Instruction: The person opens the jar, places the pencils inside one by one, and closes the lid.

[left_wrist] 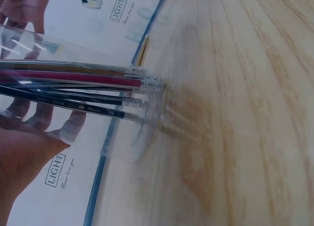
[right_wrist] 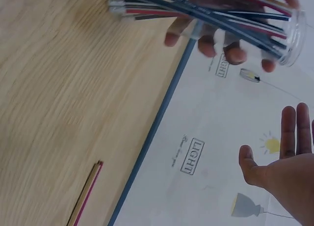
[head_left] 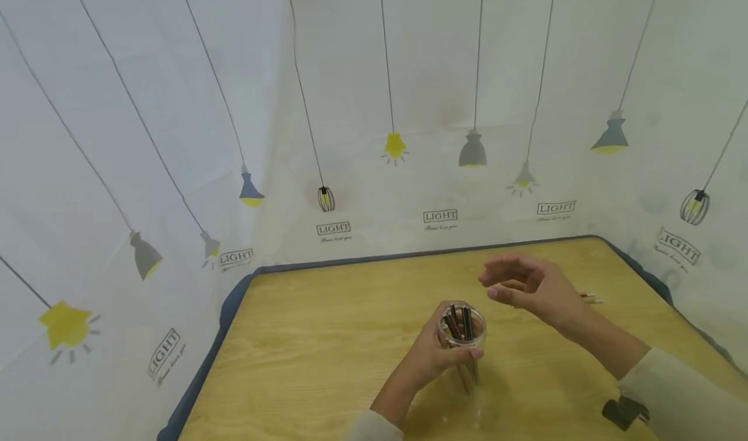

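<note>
My left hand [head_left: 429, 353] grips a clear jar [head_left: 484, 332] round its upper part, thumb and fingers curled about the wall. Inside stand several pencils [head_left: 467, 324], dark and red ones among them. In the left wrist view their metal-banded eraser ends [left_wrist: 132, 102] point toward the jar's base. The jar is roughly upright; whether its base touches the table I cannot tell. To the right of the jar and above the table, my right hand [head_left: 534, 288] is held in the air with relaxed fingers and nothing in it.
More pencils [right_wrist: 86, 194] lie on the wooden table [head_left: 315, 337], right of the jar, partly behind my right wrist in the head view. A white cloth [head_left: 374, 194] printed with lamps hangs round the table's edges. A black device [head_left: 625, 413] sits by my right sleeve.
</note>
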The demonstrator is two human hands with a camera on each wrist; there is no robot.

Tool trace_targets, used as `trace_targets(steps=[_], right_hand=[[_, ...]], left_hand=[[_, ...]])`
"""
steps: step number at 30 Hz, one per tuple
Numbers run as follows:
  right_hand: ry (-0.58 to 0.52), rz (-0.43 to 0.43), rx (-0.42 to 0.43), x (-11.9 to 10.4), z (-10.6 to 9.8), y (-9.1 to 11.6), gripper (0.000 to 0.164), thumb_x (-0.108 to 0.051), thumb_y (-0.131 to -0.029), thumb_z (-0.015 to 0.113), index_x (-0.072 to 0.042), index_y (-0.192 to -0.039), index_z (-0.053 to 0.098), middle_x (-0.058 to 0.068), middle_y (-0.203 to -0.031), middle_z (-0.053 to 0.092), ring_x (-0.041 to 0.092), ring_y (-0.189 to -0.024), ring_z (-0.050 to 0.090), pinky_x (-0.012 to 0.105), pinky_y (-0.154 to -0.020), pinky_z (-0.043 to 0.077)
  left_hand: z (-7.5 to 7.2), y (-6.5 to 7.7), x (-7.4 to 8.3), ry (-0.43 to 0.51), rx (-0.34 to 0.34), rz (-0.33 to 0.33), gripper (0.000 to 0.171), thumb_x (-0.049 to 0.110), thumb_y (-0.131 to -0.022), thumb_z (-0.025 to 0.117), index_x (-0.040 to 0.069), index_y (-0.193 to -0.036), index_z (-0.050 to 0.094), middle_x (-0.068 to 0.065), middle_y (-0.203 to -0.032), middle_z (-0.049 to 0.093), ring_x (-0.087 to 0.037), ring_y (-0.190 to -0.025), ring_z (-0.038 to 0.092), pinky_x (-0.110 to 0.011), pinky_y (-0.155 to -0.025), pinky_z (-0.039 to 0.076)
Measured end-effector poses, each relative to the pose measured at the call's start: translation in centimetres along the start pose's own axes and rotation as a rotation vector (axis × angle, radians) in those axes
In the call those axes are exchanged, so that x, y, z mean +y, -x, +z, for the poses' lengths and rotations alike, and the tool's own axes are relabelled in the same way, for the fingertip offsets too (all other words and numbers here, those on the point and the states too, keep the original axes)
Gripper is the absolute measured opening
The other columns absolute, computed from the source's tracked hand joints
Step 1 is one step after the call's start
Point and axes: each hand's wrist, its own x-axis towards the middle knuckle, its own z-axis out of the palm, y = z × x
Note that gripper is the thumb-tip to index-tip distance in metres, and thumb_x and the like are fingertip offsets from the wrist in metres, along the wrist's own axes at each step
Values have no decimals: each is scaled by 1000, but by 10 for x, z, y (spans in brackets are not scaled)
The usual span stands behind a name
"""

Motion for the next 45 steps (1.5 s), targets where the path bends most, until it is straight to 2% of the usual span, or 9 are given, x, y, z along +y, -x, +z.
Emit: trace_targets(steps=[3,8,12,17,23,34,39,45], right_hand=[[125,-22,26,7,-4,1,37,-7,-103,77,-9,-139,67,-3,-122,81,15,-114,78,15,-105,55],[260,1,34,15,-15,8,39,-15,-102,81,-16,-139,68,-6,-120,81,7,-113,76,14,-98,57],[368,-13,38,21,-23,10,41,-18,-99,84,-21,-137,69,-9,-116,81,0,-111,75,12,-94,56],[412,-11,46,33,-34,13,44,-17,-97,86,-22,-137,70,-9,-114,81,1,-110,75,7,-95,52],[524,-5,72,51,-53,16,45,-21,-96,88,-26,-137,72,-15,-111,81,-13,-113,66,2,-95,41],[698,-75,120,91,-88,22,48,-15,-88,93,-18,-133,74,-6,-104,83,-5,-101,71,2,-91,41],[774,-71,122,108,-100,23,50,-15,-86,95,-15,-132,74,-6,-101,82,-2,-98,71,4,-85,42],[798,-45,121,124,-112,25,46,-13,-87,94,-8,-128,75,-2,-98,82,-1,-91,71,8,-79,46]], left_hand=[[0,-1,-1,2,-2,9,70,18,-94,85,23,-153,46,9,-139,62,-10,-127,67,-29,-111,58],[3,-2,-3,7,-7,1,71,17,-94,85,24,-153,47,9,-139,63,-10,-126,68,-28,-111,58],[5,-4,-3,5,-18,7,71,18,-93,85,25,-153,47,10,-139,63,-9,-126,68,-28,-110,58],[6,-6,-3,17,-26,8,70,19,-93,85,25,-152,47,11,-137,63,-8,-124,68,-27,-109,58],[4,-5,-3,9,-13,5,69,19,-93,86,25,-151,48,12,-134,65,-5,-118,69,-26,-105,60],[1,-2,-3,6,-15,-14,69,24,-94,86,30,-152,48,13,-136,63,-6,-120,68,-26,-104,60],[0,0,-2,23,-16,-4,70,24,-94,85,29,-152,47,12,-136,62,-5,-120,67,-26,-104,60],[-1,2,-2,43,-6,-4,70,22,-94,85,28,-153,48,11,-137,61,-5,-120,67,-26,-104,61]])
